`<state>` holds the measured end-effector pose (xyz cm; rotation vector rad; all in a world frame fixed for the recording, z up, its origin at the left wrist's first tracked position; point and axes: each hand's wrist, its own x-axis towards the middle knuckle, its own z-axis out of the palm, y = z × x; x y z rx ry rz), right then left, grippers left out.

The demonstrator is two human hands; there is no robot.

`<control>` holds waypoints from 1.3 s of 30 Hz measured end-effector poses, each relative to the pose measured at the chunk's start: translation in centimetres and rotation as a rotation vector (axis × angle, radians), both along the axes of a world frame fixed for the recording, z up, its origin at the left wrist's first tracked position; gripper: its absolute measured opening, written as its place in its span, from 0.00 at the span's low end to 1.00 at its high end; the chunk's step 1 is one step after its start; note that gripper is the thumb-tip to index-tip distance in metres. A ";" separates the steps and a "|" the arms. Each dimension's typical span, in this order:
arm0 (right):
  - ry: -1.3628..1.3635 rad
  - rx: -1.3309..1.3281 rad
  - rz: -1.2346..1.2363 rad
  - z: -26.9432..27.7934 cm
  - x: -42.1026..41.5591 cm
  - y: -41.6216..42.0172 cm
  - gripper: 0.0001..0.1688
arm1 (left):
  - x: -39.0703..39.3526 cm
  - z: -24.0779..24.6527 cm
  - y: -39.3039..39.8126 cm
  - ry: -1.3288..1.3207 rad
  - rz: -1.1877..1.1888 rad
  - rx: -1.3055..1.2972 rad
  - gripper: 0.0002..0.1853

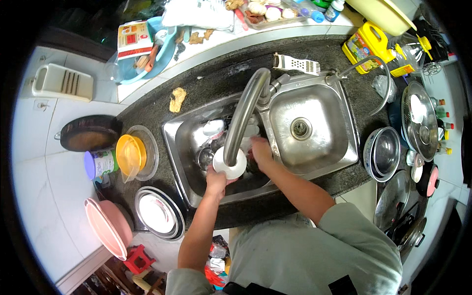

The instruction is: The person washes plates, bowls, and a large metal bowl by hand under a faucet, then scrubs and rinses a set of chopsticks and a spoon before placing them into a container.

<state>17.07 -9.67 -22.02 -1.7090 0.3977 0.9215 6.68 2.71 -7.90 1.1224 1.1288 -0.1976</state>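
Over the left basin (188, 173) of a steel double sink, my left hand (216, 181) grips the lower edge of a white bowl (239, 170). The bowl lies beneath the spout of the curved steel faucet (241, 114), which hides part of it. My right hand (261, 149) is down in the same basin, just right of the bowl. Its fingers are blurred and partly hidden, so whether it holds something is unclear. Around both hands lie a steel cup (205, 158), a white dish with red marks (214, 128) and other dishes, partly covered by the faucet.
Right of my hands is the second basin (324, 142) with its drain. A grater (297, 64) lies behind the faucet. Steel basins (156, 214) and a yellow bowl (129, 155) stand on the left counter; nested bowls (387, 151) stand right. A yellow jug (365, 46) is behind.
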 end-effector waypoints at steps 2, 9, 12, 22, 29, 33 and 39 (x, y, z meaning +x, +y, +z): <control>0.302 -0.049 -0.152 3.7 1.9 2.1 0.31 | -2.1 -2.5 1.3 0.097 -0.230 0.527 0.29; 0.648 0.572 -0.270 -13.5 4.9 2.7 0.21 | 2.3 0.7 -0.4 -0.281 -0.510 1.147 0.30; 0.742 0.649 -0.254 -12.8 4.9 3.9 0.17 | 2.2 1.4 -0.9 -0.310 -0.472 1.126 0.30; 0.079 -0.086 -0.071 -10.2 2.0 2.4 0.49 | -1.8 0.8 0.5 -0.188 -0.410 1.170 0.33; -0.341 -0.527 0.401 1.7 0.3 2.7 0.49 | -6.8 1.4 3.4 -0.048 -0.492 1.371 0.28; -0.357 -0.664 0.414 4.7 1.1 2.5 0.40 | -7.8 2.8 3.1 -0.087 -0.671 1.573 0.21; -0.006 -0.327 0.524 12.9 1.9 1.3 0.31 | -10.2 4.0 1.6 -0.152 -1.267 1.876 0.18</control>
